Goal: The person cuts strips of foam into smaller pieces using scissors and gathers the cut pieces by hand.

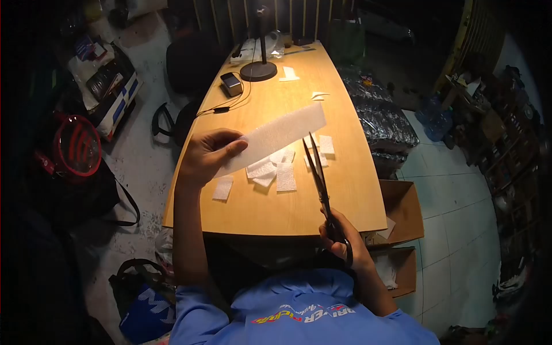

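My left hand (pixel 208 156) pinches a long white strip of foam sheet (pixel 282 133) between thumb and fingers, holding it above the table and slanting up to the right. In my right hand (pixel 343 237) is a pair of dark scissors (pixel 322 187), its blades slightly parted and pointing away from me. The blade tips are close to the strip's far lower corner; whether they touch cannot be made out. Below lie several cut white foam pieces, among them a square (pixel 286 177), a small piece (pixel 222 188) at the left and another piece (pixel 326 144) near the blades.
The wooden table (pixel 345 213) carries a lamp base (pixel 258 71), a small black device (pixel 231 84) with a cable, and white scraps (pixel 289 73) farther back. Cardboard boxes (pixel 409 215) stand at the right edge. Dark wrapped bundles (pixel 382 123) sit beyond them. A chair (pixel 167 123) is at the left.
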